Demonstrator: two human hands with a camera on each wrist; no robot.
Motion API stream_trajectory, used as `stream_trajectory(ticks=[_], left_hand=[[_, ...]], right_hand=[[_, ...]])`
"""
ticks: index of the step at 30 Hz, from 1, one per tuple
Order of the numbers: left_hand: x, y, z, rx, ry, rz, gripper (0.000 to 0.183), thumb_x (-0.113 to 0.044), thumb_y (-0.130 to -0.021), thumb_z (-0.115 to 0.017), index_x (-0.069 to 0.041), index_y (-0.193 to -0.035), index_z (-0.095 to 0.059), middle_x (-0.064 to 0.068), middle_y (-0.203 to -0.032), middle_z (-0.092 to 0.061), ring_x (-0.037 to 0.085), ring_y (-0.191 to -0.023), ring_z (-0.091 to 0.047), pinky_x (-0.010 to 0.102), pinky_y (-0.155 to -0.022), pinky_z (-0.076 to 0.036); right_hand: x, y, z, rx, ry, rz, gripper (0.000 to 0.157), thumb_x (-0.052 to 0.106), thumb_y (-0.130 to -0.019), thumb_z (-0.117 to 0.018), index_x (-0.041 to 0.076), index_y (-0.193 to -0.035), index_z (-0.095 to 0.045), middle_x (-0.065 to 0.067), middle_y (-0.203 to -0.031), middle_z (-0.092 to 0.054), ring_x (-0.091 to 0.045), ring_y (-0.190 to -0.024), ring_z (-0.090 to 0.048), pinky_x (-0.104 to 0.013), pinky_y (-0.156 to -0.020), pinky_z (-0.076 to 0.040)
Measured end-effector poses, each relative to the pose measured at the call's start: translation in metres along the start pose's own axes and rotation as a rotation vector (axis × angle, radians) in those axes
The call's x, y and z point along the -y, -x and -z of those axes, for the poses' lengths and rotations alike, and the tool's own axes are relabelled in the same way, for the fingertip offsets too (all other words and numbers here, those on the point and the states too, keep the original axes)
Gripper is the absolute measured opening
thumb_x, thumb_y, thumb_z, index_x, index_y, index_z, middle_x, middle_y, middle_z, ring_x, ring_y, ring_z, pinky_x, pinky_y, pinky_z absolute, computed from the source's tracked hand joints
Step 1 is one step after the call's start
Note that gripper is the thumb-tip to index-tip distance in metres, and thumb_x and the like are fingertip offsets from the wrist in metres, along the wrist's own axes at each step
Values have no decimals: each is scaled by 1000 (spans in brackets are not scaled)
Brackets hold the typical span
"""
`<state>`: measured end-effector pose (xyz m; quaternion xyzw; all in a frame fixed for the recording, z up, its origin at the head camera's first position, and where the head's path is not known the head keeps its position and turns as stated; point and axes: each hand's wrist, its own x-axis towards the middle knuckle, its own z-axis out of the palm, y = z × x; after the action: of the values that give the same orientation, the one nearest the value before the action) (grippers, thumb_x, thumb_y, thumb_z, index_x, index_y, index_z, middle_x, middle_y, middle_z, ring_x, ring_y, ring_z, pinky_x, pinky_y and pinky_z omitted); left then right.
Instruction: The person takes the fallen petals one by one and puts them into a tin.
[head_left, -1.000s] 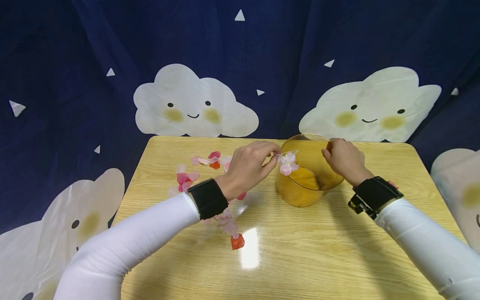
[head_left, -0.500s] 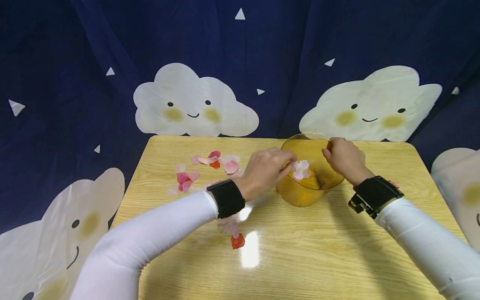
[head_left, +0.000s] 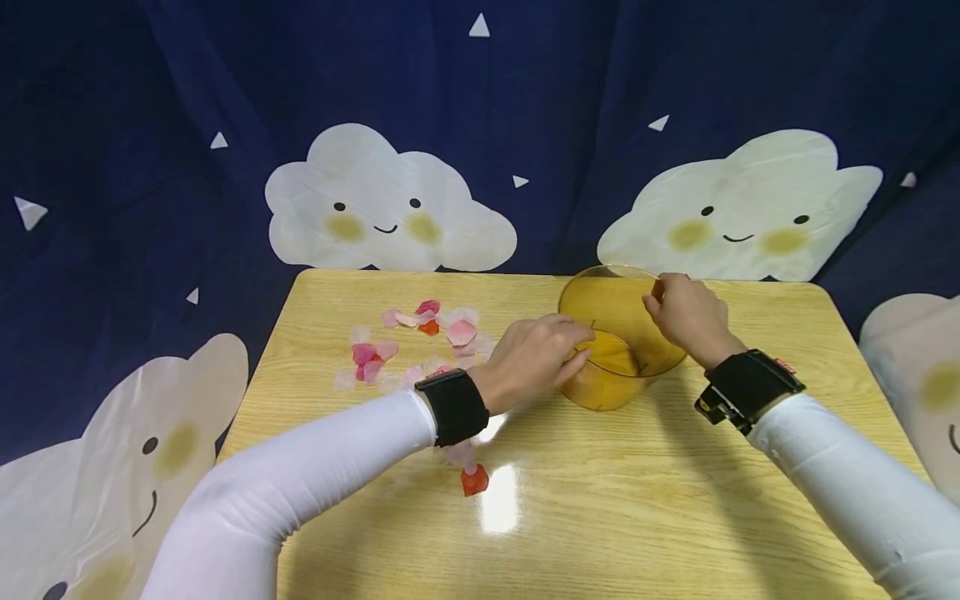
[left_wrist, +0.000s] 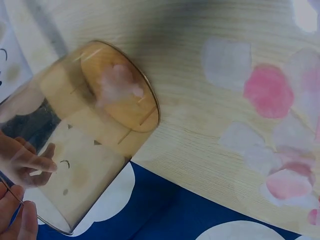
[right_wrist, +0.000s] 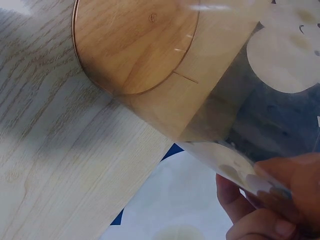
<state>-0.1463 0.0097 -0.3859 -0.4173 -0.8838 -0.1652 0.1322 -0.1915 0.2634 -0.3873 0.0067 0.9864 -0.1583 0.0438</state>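
An amber see-through cylinder [head_left: 603, 393] with an open top stands tilted in the head view. My right hand [head_left: 692, 318] grips its right rim, thumb and fingers [right_wrist: 260, 225] on either side of the wall. My left hand [head_left: 536, 354] is at the left rim, thumb and index finger apart with nothing showing between them. A pale pink fabric flower [left_wrist: 119, 85], blurred, shows through the wall near the cylinder's base in the left wrist view; the left hand hides it in the head view.
Loose pink, white and red fabric petals [head_left: 461, 332] lie on the wooden table [head_left: 637, 508] left of the cylinder, some under my left forearm. One red petal [head_left: 474, 481] lies nearer me. A dark blue curtain [head_left: 555, 100] with clouds hangs behind the table.
My left hand has moved right to the cylinder's opening and let go of the pale pink flower, which is now low in the cylinder. The right hand has stayed on the rim.
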Motion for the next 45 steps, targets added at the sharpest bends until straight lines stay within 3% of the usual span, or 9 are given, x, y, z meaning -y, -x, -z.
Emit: stream_trajectory(ticks=[5,11,19,25,30,37,45], left_hand=[[2,6,2,-10,32,1,26,-28,-101,-60,-16,-121,-71,-3,-120,-74,12,-115,-67,27,-87,-58],[9,19,5,-57,77,46,25,-27,-100,-61,-15,-121,-70,-1,-123,-72,15,-118,-67,31,-94,-57],[27,40,5,-93,94,131,24,-25,-99,-61,-15,-119,-70,2,-123,-72,18,-116,-68,34,-93,-58],[41,59,3,-103,103,190,19,-23,-99,-61,-14,-113,-72,1,-116,-75,18,-110,-71,34,-82,-60],[53,75,1,-92,109,266,21,-23,-100,-60,-14,-114,-72,2,-118,-74,19,-112,-70,36,-80,-60],[72,98,3,-84,144,386,23,-21,-98,-60,-12,-114,-72,4,-115,-75,23,-102,-73,34,-65,-59],[91,117,8,-2,137,533,25,-24,-99,-60,-10,-115,-72,8,-118,-74,26,-111,-69,44,-88,-58]], right_hand=[[-1,-1,0,2,-1,-2,27,27,-102,-53,3,-96,-61,-16,-78,-62,-31,-66,-58,-43,-55,-41],[-2,-2,-1,5,2,-14,27,27,-102,-53,2,-97,-62,-16,-79,-63,-31,-67,-59,-42,-55,-41],[-3,-2,-1,0,6,-2,26,26,-102,-53,3,-96,-62,-16,-77,-63,-30,-66,-59,-42,-55,-41],[-3,-1,-1,-5,8,7,25,25,-102,-54,3,-95,-61,-16,-77,-63,-31,-66,-59,-43,-55,-41],[-3,-1,-1,-9,9,13,24,24,-102,-55,4,-91,-60,-15,-76,-61,-30,-66,-58,-43,-55,-41],[-3,-1,0,-3,15,11,23,23,-101,-56,4,-89,-58,-14,-75,-60,-30,-66,-57,-42,-55,-40],[-2,0,0,4,4,19,22,22,-101,-58,5,-88,-57,-14,-75,-58,-29,-66,-57,-40,-54,-40]])
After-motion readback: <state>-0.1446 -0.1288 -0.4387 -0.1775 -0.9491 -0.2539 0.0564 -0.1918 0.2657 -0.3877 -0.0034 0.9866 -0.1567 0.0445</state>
